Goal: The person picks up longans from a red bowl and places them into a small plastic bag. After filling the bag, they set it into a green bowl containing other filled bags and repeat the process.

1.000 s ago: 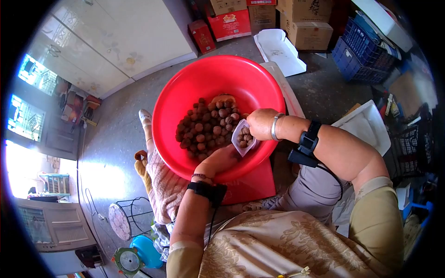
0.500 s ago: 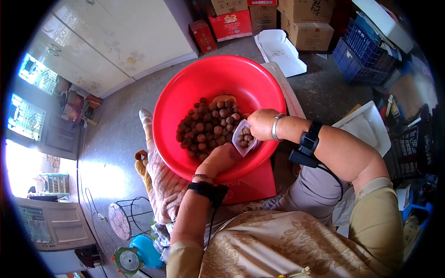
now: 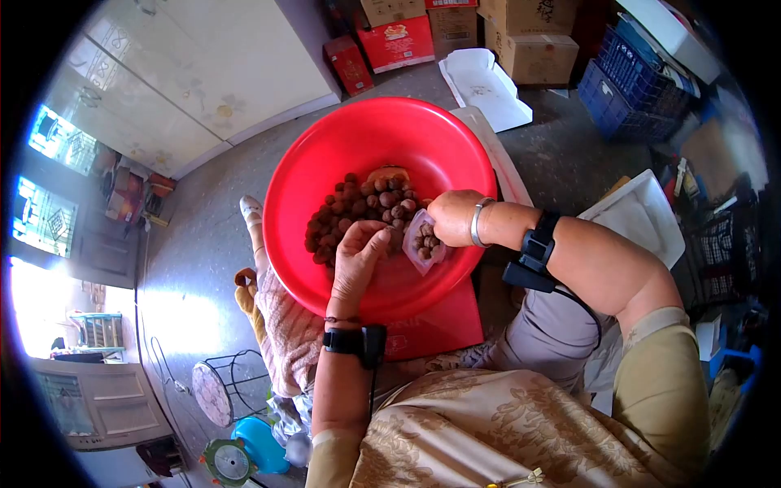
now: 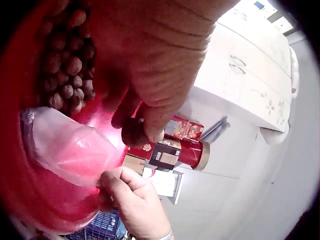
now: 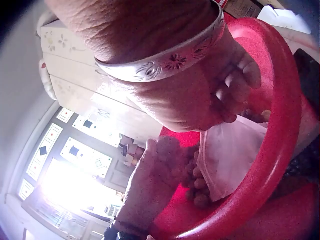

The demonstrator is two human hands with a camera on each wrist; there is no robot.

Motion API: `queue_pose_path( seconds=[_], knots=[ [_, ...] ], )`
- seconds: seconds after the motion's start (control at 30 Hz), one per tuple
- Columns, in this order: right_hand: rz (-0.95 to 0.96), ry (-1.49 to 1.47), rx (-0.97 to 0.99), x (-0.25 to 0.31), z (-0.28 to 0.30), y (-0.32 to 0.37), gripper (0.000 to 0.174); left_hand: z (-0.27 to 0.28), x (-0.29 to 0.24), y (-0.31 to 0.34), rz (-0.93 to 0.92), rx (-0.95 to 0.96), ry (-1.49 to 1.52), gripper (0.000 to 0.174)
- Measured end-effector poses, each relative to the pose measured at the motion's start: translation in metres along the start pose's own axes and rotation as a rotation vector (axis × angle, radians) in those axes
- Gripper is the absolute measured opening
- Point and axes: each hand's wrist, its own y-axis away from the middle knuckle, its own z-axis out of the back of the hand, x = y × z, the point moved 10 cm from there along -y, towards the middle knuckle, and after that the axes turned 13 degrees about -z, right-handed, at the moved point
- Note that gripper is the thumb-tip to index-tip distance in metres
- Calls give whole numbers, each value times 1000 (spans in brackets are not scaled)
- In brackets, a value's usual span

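Observation:
A wide red basin [image 3: 305, 163] holds a heap of brown, round walnuts [image 3: 335, 218]. At its right side my right hand [image 3: 452, 218] pinches the rim of a thin, clear plastic bag [image 4: 75, 145], which hangs inside the basin with several walnuts [image 3: 425, 241] in it. My left hand [image 3: 358, 254] is over the near part of the heap, just left of the bag. Between its thumb and fingers it pinches one dark walnut [image 4: 134, 131], seen best in the left wrist view.
A tan, rounded object [image 3: 389, 172] lies at the heap's far edge. The basin stands over a red surface [image 3: 435, 321]. White foam trays [image 3: 486, 85] lie behind and to the right, near blue crates [image 3: 622, 98] and cardboard boxes [image 3: 537, 57]. A round stool [image 3: 213, 394] stands at left.
My left hand has risen from low beside the bag, moving up and slightly left, and now shows a walnut at its fingertips. The right hand keeps holding the bag in nearly the same place.

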Motion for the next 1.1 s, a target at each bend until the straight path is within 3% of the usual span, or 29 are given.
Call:
queue_pose_path(
  seconds=[0.17,0.27,0.33,0.37,0.43,0.5,0.57,0.6,0.7,0.8,1.0,1.1],
  knots=[
    [-38,-16,28,1,3,4,28,-23,-5,3,-25,117,80,25],
    [-38,-18,16,-1,-1,-1,27,-10,-4,-1,-26,57,-33,23],
    [-33,-7,3,-3,-5,-6,27,22,-6,-4,-66,-189,-129,19],
    [-38,-10,11,-5,-8,-8,26,31,2,-4,-65,-190,-131,19],
    [-41,-12,20,-4,-8,-8,26,71,8,-2,-149,-296,-775,14],
    [-71,-11,52,-4,-6,-6,25,83,31,1,-118,-242,-885,17],
    [-74,-15,49,-5,-7,-6,25,72,74,5,70,126,-1219,25],
    [-79,-18,46,-5,-7,-6,25,61,72,15,241,205,-1213,33],
    [-74,-17,48,-5,-4,-4,25,44,61,26,274,322,-1352,39],
    [-68,-7,51,-5,-4,-2,25,54,87,25,412,407,-1338,44],
    [-16,14,7,-3,-3,-2,25,53,89,26,474,498,-1495,50],
    [-3,-2,7,-2,-1,0,25,44,54,29,320,359,-1673,43]
  ],
)
